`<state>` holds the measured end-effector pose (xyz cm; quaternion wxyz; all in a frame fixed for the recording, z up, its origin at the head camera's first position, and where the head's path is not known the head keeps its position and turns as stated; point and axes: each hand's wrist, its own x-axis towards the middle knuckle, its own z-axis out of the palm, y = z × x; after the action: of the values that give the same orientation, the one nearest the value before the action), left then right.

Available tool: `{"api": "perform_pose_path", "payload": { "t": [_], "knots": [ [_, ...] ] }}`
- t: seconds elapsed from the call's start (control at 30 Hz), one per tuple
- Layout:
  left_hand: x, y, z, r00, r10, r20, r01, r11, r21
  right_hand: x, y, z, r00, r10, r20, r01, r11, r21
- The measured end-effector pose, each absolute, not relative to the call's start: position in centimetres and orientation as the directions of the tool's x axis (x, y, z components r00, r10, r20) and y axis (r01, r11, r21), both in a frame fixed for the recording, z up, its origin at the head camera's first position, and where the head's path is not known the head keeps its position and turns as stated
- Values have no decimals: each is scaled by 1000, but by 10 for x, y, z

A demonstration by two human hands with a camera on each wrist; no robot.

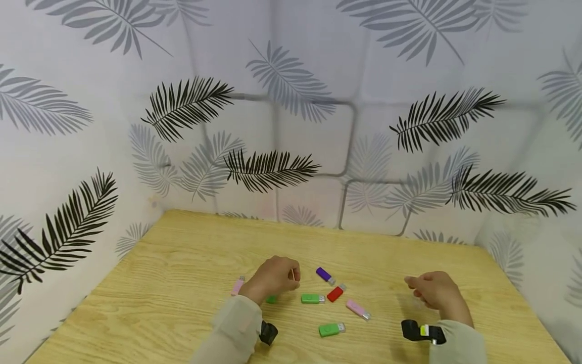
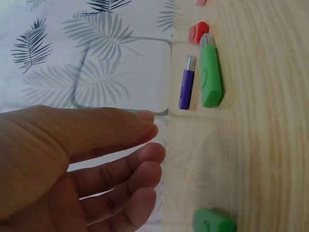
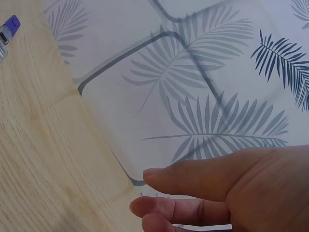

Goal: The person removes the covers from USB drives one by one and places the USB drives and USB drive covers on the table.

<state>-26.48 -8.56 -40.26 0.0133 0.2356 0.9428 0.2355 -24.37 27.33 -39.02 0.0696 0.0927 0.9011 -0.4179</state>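
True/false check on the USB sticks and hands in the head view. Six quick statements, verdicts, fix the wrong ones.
1. The purple stick sits higher in the picture than the red stick. True.
2. Only one pink stick shows. False: there are two, a left pink stick and a right pink stick.
3. The left hand is nearer the purple stick than the right hand is. True.
4. The right hand grips the red stick. False: it holds nothing.
5. The lowest stick in the picture is a green stick. True.
6. The red stick lies left of both hands. False: it lies between them.
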Motion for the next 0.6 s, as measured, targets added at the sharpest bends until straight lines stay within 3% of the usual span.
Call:
{"api": "perform_pose_path", "payload": {
  "t": [0.2, 0.4, 0.6],
  "knots": [
    [-265, -75, -411, -861, 497, 103, 489, 758, 431, -245, 267, -389, -974, 105, -201, 219, 656, -722],
    [-262, -68, -418, -869, 494, 38, 469, 794, 388, -246, 261, -387, -980, 85, -180, 192, 652, -734],
    [-262, -63, -420, -871, 491, -28, 433, 793, 429, -246, 254, -385, -984, 66, -166, 169, 657, -734]
  ]
}}
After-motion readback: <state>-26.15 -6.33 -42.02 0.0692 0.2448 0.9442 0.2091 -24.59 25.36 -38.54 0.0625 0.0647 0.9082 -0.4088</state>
